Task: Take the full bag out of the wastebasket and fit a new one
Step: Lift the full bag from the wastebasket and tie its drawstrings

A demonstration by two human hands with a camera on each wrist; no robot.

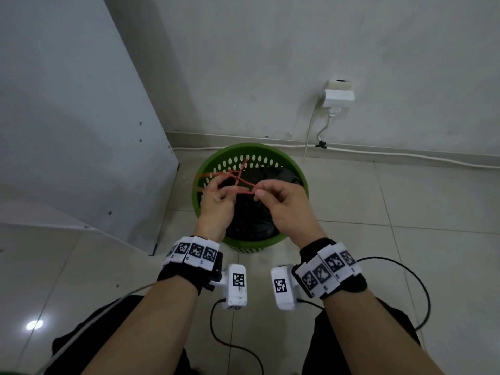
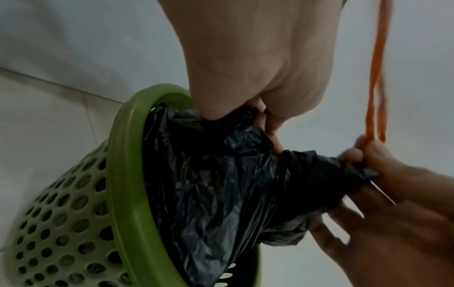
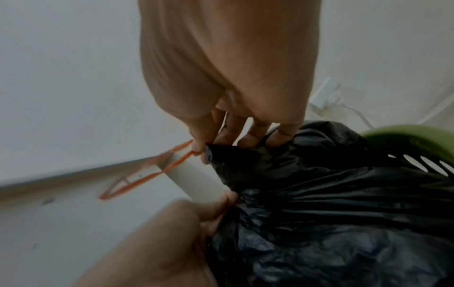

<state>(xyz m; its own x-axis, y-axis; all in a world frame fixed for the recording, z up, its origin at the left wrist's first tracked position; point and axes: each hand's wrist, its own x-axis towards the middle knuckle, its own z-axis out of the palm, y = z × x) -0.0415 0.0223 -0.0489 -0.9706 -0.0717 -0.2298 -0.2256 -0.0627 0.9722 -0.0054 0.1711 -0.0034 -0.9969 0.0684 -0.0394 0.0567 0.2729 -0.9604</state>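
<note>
A green perforated wastebasket stands on the tiled floor by the wall, with a full black bag inside it. The bag's orange-red drawstring runs crossed between my two hands above the basket. My left hand grips loops of the drawstring, fingers curled. My right hand pinches it between thumb and forefinger. In the left wrist view the bag rises gathered out of the basket and the drawstring hangs taut. In the right wrist view my right fingertips pinch the drawstring at the bag's gathered top.
A white cabinet panel stands close on the left of the basket. A wall socket with plugs sits behind on the right, and its white cables run down and along the skirting. Black camera cables trail by my wrists.
</note>
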